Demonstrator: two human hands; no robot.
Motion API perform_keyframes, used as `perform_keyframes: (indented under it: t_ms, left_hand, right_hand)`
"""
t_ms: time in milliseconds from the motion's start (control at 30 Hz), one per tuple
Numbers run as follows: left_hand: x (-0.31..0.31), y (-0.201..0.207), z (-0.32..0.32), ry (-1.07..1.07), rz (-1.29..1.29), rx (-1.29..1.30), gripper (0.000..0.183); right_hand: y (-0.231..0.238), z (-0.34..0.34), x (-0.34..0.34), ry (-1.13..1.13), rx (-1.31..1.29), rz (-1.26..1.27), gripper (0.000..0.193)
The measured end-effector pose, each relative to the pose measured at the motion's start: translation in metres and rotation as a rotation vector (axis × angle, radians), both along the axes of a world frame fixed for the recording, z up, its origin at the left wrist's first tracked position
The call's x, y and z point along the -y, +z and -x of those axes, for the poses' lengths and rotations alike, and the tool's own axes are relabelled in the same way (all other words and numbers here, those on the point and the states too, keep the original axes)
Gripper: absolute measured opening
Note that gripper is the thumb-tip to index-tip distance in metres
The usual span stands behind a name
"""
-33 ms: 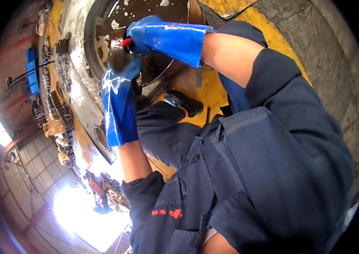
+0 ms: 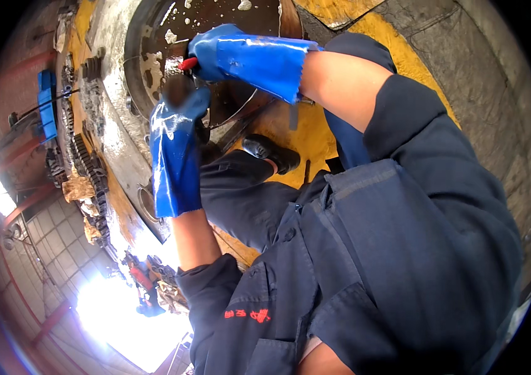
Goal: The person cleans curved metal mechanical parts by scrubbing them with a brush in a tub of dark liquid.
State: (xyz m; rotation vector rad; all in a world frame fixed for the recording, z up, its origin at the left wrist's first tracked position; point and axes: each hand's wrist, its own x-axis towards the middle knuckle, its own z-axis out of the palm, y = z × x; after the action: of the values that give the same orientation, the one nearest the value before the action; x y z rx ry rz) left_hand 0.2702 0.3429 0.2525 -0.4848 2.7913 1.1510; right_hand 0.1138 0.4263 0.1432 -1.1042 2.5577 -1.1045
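Note:
My right hand (image 2: 212,53), in a long blue rubber glove, is closed around a tool with a red end (image 2: 187,64); its kind is hidden by the glove. Just below it in the picture, my left hand (image 2: 181,112), gloved the same way, is closed at a dark, rounded piece (image 2: 177,89), which is blurred. Both hands are over a large round pan (image 2: 133,62) with dark liquid and patches of pale foam in it. The red end sits close to the dark piece; whether they touch, I cannot tell.
Left of the pan runs a worn metal surface (image 2: 112,106), with rows of dark, greasy metal parts (image 2: 84,159) beyond it. A blue object (image 2: 47,105) lies farther left. My shoe (image 2: 272,153) rests on yellow flooring (image 2: 315,134). Strong glare fills the lower left.

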Motion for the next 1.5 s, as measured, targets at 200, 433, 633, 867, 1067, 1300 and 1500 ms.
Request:
perform_keyframes:
  t_ms: [200,433,633,867,1067,1300,1500]
  left_hand:
    - [0.046,0.017,0.011,-0.033,0.042,0.183,0.028]
    - [0.112,0.049,0.028,0.071,-0.036,0.500,0.032]
    - [0.218,0.084,-0.026,0.076,0.255,0.567,0.036]
    - [0.340,0.068,-0.122,0.078,0.511,0.480,0.034]
    - [0.444,-0.077,-0.193,0.157,0.853,0.413,0.025]
    - [0.381,-0.118,-0.188,0.423,0.708,0.715,0.053]
    - [0.350,-0.169,-0.209,0.391,0.651,0.711,0.059]
  right_hand:
    - [0.007,-0.003,-0.019,0.062,0.038,0.025,0.016]
    - [-0.010,-0.021,0.016,0.131,-0.218,0.345,0.018]
    - [0.008,-0.031,0.036,0.292,-0.166,0.599,0.013]
    - [-0.029,-0.024,0.047,0.132,-0.288,0.536,0.009]
    - [-0.038,-0.033,0.037,0.213,-0.294,0.374,0.010]
    - [-0.029,-0.043,0.032,0.319,-0.244,0.362,0.017]
    - [-0.052,-0.063,0.025,0.297,-0.140,0.313,0.015]
